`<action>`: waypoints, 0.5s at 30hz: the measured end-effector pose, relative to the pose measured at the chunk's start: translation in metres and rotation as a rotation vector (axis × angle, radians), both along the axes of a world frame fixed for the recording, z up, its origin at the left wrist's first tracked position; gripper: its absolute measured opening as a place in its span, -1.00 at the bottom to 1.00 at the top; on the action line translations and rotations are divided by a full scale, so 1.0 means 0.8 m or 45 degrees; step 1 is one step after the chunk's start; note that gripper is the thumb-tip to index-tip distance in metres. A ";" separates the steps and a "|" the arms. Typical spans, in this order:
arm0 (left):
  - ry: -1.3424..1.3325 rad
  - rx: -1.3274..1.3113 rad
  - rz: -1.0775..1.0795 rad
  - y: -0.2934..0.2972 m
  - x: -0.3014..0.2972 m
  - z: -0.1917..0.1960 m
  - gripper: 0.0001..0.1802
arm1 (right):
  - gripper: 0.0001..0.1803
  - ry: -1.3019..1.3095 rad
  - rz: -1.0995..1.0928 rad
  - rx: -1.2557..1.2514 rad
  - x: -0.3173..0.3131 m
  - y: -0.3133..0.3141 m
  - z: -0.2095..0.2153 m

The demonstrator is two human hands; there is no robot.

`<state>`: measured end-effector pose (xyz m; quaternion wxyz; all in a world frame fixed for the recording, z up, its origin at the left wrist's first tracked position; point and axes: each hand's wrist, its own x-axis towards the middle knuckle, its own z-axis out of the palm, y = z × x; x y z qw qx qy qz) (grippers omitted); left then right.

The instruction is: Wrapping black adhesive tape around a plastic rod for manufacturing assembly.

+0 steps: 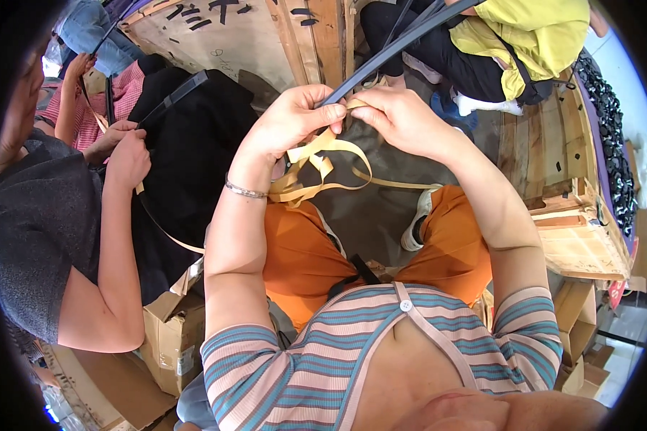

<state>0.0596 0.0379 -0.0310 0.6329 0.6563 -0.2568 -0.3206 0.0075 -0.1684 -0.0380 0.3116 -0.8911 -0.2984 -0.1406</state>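
A long, narrow dark grey strip (399, 49) slants from the upper right down into my left hand (293, 118), whose thumb presses its lower end against the fingers. Close beside it, my right hand (402, 121) is closed in a pinch on a thin pale yellow ribbon (349, 147) where it meets the grey strip. Below both hands the ribbon hangs in loose curls, and one length trails to the right toward my knee. Some fingertips of both hands are hidden behind the strip and ribbon.
At left a person in a dark grey top (39, 251) handles a similar dark strip (174, 97). Another person in a yellow top (532, 36) sits ahead at right. Wooden crates (575, 244) stand on the right, cardboard boxes (172, 345) at lower left.
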 end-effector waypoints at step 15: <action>0.006 0.095 0.100 0.019 0.008 0.004 -0.84 | -0.78 0.333 -0.271 -0.070 -0.004 -0.055 0.012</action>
